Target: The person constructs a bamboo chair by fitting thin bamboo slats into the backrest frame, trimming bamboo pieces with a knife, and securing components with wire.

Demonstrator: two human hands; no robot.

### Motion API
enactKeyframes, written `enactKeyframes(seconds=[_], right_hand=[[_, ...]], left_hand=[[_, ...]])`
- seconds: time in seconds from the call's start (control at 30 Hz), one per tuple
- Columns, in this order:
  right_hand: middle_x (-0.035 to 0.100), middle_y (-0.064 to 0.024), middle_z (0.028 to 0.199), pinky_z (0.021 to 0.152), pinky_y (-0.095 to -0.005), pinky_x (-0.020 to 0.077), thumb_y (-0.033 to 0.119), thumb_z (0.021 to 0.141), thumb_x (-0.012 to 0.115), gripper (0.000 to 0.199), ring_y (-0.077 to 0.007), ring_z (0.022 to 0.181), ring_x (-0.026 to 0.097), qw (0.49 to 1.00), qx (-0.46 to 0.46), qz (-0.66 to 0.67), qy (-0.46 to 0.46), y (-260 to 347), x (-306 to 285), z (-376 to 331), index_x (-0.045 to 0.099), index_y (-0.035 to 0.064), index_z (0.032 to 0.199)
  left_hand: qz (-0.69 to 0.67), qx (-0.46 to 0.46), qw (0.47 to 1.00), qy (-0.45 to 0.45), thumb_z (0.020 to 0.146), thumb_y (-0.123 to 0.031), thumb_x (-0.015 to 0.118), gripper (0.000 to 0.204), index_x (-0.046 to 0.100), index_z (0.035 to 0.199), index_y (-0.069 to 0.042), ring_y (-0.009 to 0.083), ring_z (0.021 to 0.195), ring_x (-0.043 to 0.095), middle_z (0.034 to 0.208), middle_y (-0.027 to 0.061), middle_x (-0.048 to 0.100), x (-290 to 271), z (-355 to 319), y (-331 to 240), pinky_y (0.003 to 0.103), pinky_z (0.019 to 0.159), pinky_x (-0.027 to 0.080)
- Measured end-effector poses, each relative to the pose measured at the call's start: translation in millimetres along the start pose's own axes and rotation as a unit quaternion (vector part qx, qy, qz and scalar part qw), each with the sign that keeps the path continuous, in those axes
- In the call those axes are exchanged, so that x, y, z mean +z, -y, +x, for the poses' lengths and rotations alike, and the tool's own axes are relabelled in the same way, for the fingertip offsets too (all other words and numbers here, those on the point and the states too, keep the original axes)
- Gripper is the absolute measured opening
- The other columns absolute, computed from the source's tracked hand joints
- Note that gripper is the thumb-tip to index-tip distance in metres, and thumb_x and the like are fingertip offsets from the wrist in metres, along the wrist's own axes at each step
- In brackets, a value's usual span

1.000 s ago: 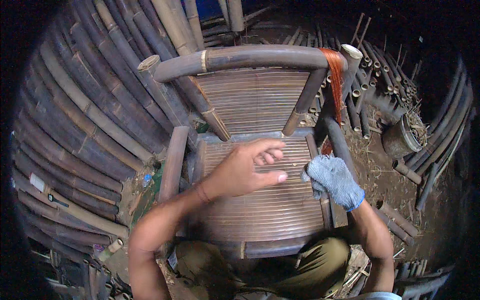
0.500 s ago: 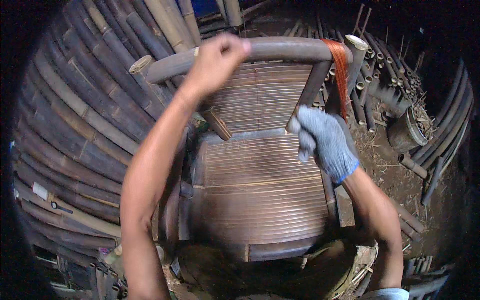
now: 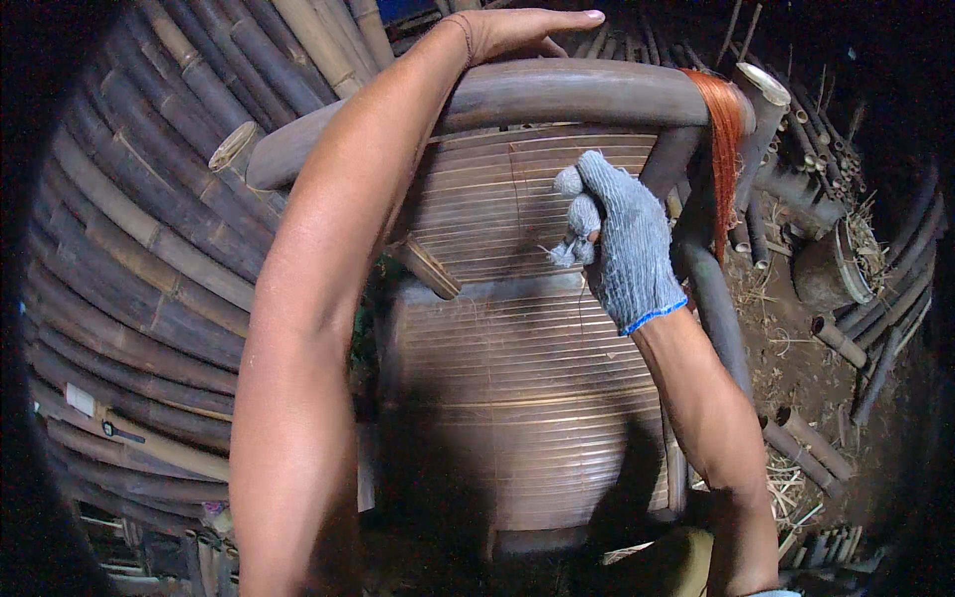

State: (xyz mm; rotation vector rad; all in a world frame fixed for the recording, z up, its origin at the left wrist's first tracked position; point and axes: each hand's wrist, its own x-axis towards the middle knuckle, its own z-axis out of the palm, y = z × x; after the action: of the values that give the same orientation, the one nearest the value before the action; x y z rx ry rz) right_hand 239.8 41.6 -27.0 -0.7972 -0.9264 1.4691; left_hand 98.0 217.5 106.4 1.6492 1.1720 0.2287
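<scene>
A bamboo chair [image 3: 537,398] with a slatted seat and backrest stands before me. My left hand [image 3: 522,32] reaches over its thick curved top rail [image 3: 587,90], fingers stretched out and partly hidden behind the rail. The bare left forearm crosses the chair's left side. In front of the backrest slats [image 3: 487,189], my right hand [image 3: 622,234] wears a grey knit glove with a blue cuff. Its fingers are curled closed; what they hold, if anything, is hidden. A hank of orange strands [image 3: 718,129] hangs over the rail's right end.
Dark bamboo poles [image 3: 149,269] are stacked along the left, with a wristwatch [image 3: 124,432] lying on one. At the right, a bucket [image 3: 834,264] of scraps stands on the dirt floor among cut bamboo pieces [image 3: 806,453]. A bamboo stub [image 3: 430,267] juts out beside the seat.
My left hand has gone from a curled shape at the rail's front to stretched out over its far side. The gloved right hand has moved slightly up. The view has come closer to the chair.
</scene>
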Motion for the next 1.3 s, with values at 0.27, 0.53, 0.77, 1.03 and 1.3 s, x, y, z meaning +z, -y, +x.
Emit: enactKeyframes(seconds=[0.27,0.53,0.77,1.03,1.3], right_hand=[[0.048,-0.0027,0.053,0.041,-0.0335,0.0524,0.033,0.097,0.054,0.033,-0.0138,0.038,0.043,1.0,0.0,0.021,0.003,-12,10,10,0.063,0.0018,0.088],[0.048,0.0001,0.055,0.043,-0.0344,0.0514,0.032,0.094,0.06,0.03,-0.0122,0.041,0.044,0.998,0.028,0.009,0.053,0,7,30,0.059,0.0064,0.079],[0.052,-0.0012,0.06,0.048,-0.0294,0.0441,0.035,0.092,0.061,0.036,-0.0095,0.052,0.05,0.957,-0.016,-0.275,0.09,-4,1,-11,0.055,0.0064,0.072],[0.051,-0.0028,0.058,0.047,-0.0305,0.0457,0.033,0.095,0.056,0.035,-0.0127,0.049,0.051,0.954,-0.028,-0.268,0.135,-17,-13,-11,0.056,0.0047,0.075],[0.047,0.002,0.06,0.044,-0.0253,0.0498,0.029,0.091,0.068,0.025,-0.0064,0.047,0.044,0.981,0.036,-0.143,0.126,-20,-6,-7,0.062,0.0054,0.099]], left_hand=[[0.022,0.042,0.997,0.055,0.084,-0.075,0.055,0.106,0.034,0.147,0.007,0.0272,0.132,0.046,0.148,0.0229,0.043,-13,7,4,0.041,0.112,0.037],[0.325,0.106,0.929,-0.14,0.079,-0.085,0.048,0.099,0.059,0.135,-0.004,0.0372,0.126,0.053,0.139,0.0236,0.053,27,-39,-2,0.043,0.108,0.039],[0.242,0.04,0.964,-0.103,0.079,-0.086,0.045,0.102,0.054,0.14,-0.006,0.0346,0.128,0.052,0.142,0.0223,0.051,-3,-56,28,0.043,0.109,0.038],[0.177,0.027,0.981,-0.072,0.08,-0.085,0.046,0.099,0.055,0.14,-0.006,0.0328,0.126,0.053,0.141,0.0206,0.052,-14,-32,20,0.042,0.107,0.039],[0.16,0.022,0.984,-0.073,0.081,-0.083,0.046,0.096,0.055,0.14,-0.007,0.031,0.124,0.054,0.141,0.0189,0.053,-12,-30,21,0.041,0.106,0.04]])
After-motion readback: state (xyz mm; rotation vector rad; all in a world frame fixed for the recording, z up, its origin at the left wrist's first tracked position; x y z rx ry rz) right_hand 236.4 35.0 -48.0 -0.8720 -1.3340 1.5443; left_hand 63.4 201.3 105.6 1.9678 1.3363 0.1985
